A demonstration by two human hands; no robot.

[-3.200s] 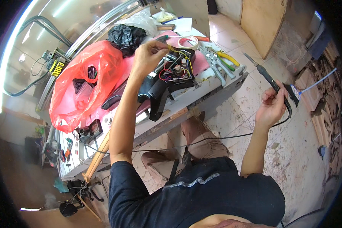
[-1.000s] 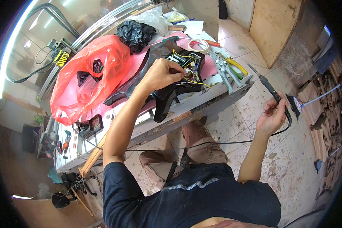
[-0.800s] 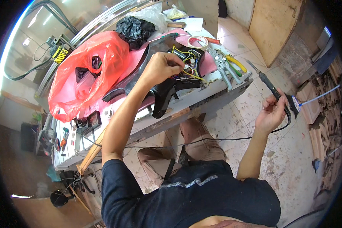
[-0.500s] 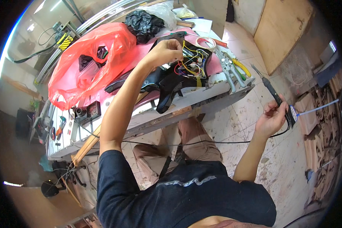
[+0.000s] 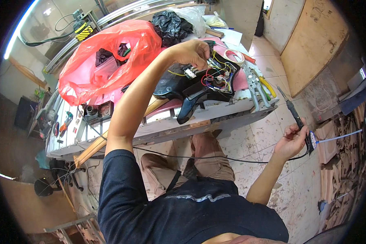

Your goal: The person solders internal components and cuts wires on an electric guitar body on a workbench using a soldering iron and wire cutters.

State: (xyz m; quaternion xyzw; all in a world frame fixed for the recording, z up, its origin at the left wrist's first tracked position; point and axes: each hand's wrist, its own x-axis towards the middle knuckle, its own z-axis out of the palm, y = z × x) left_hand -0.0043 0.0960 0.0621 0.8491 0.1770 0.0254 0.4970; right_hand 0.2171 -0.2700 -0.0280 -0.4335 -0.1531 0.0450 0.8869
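Observation:
My left hand (image 5: 190,53) reaches over an opened black plastic housing (image 5: 167,86) on the bench, fingers curled and pinched at the upper part of its electronics; what they hold is too small to make out. Red, yellow and white wires (image 5: 216,77) lie loose inside the housing. My right hand (image 5: 290,142) grips a soldering iron (image 5: 292,109) upright at the right, off the bench, its tip pointing up and its black cable (image 5: 248,161) running left past my legs. Beside the housing lie wire strippers (image 5: 254,88), yellow-handled pliers (image 5: 267,87) and a tape roll (image 5: 234,57).
A red plastic bag (image 5: 81,77) and a crumpled black bag (image 5: 171,28) cover the bench's left and back. A wooden stick (image 5: 89,150) juts from the near edge. A wooden panel (image 5: 313,32) leans at the right, with stacked wood pieces (image 5: 335,183) below it.
My left hand has moved up toward the back of the housing. The bench sits further right in the picture. My right hand still holds the iron, a little lower in view.

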